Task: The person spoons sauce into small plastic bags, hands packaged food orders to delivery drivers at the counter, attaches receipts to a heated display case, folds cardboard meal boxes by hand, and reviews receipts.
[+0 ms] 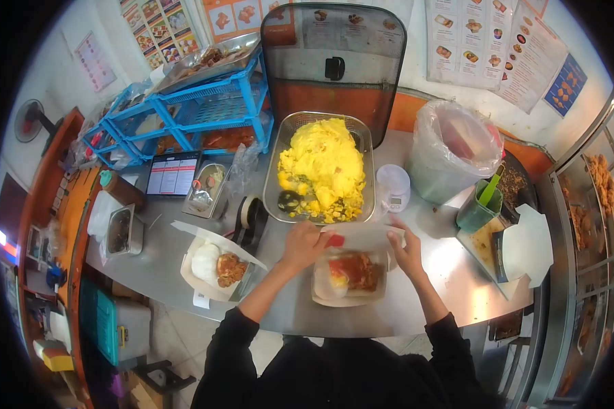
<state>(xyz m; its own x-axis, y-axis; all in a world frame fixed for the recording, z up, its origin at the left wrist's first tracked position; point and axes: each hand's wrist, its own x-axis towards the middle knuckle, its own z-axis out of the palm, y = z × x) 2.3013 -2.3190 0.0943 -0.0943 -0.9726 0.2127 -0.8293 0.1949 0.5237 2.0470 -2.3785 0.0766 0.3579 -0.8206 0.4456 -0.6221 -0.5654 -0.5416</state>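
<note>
In front of me a paper takeaway box (382,294) stands with its lid (365,236) raised. Inside lie a piece of food under reddish sauce (361,271) and something pale at the left. My left hand (305,247) grips the lid's left side, fingers closed, beside a small red patch I cannot make out. At the lid's right edge my right hand (406,249) holds on with thumb and fingers. Another open takeaway box (196,276), left of my arm, contains white rice (206,262) and a piece of fried chicken (230,270).
Beyond the box sits a metal tray of yellow rice (327,163), with a small scale (393,187) on its right. A roll of tape (250,217), a tablet (172,174) and blue racks (211,102) are left. A bag-lined bin (443,160) and green container (479,210) stand right.
</note>
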